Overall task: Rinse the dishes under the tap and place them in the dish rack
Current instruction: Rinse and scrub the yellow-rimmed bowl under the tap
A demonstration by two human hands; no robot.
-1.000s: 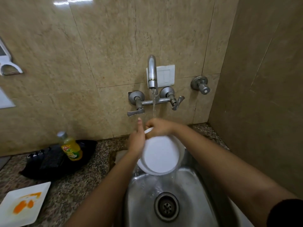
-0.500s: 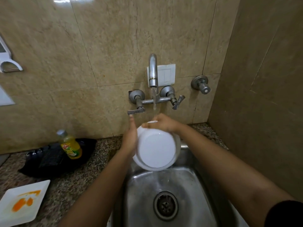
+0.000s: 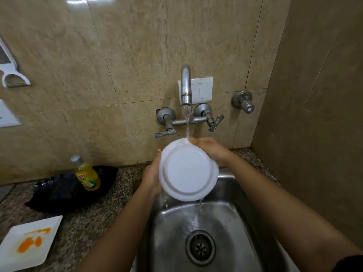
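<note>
A round white plate (image 3: 188,170) is held tilted over the steel sink (image 3: 231,218), its underside facing me. My left hand (image 3: 152,173) grips its left rim; most of the fingers are hidden behind it. My right hand (image 3: 211,150) holds the upper right rim. Water runs from the wall tap (image 3: 186,85) onto the plate's top edge beside my right fingers and drips off the bottom edge toward the drain (image 3: 200,247). A square white plate (image 3: 29,244) smeared with orange sauce lies on the counter at the lower left. No dish rack is in view.
A yellow dish-soap bottle (image 3: 86,174) stands on a black cloth (image 3: 64,191) on the granite counter (image 3: 92,218) left of the sink. A tiled wall runs close along the right. A second valve (image 3: 244,104) sticks out of the back wall at the right.
Both hands lifted the plate and brought it further up under the stream. It has tilted so its underside faces me more squarely, and water now runs off its lower edge.
</note>
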